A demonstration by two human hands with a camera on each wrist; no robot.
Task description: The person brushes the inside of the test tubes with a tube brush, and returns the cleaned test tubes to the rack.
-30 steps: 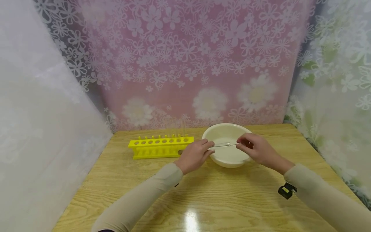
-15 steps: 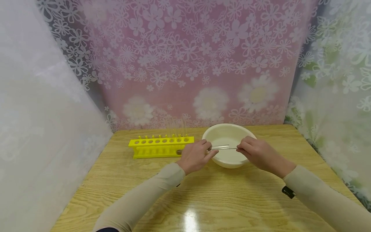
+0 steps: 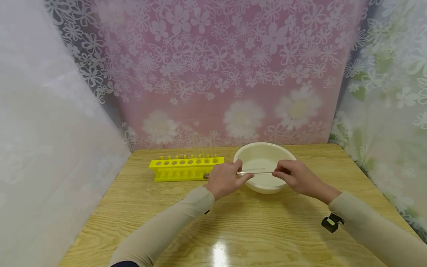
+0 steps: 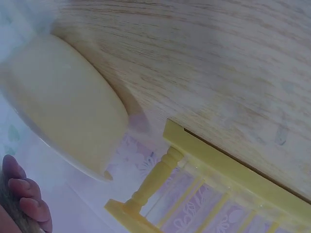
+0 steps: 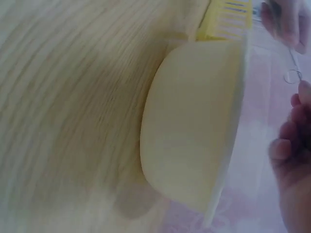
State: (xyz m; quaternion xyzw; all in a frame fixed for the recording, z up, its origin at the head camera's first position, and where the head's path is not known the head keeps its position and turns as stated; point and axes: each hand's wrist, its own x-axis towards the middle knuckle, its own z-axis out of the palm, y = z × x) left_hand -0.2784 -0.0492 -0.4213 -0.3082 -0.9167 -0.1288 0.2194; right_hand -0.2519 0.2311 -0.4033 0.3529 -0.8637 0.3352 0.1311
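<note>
In the head view my left hand (image 3: pixel 228 177) holds a clear glass test tube (image 3: pixel 255 169) that lies nearly level over the basin. A test tube brush runs through it, its dark bristles (image 3: pixel 206 176) showing left of my left hand. Its thin wire handle (image 3: pixel 265 172) comes out to the right, where my right hand (image 3: pixel 298 178) pinches it between thumb and fingertips. The left wrist view shows curled fingers (image 4: pixel 31 199) beside the bristles. At the right wrist view's edge, a clear ring-shaped tube mouth (image 5: pixel 292 76) stands between both hands.
A cream basin (image 3: pixel 263 187) stands on the wooden table (image 3: pixel 213 230) beneath the hands. Left of it is a yellow test tube rack (image 3: pixel 185 172), with several clear test tubes (image 3: pixel 212 144) upright at its right end. Flowered curtains (image 3: pixel 207 74) enclose the back and sides.
My right fingertips and the wire have come down slightly, and the right wrist has turned back and forth. My left thumb reaches farther right along the tube. Both hands keep their hold.
</note>
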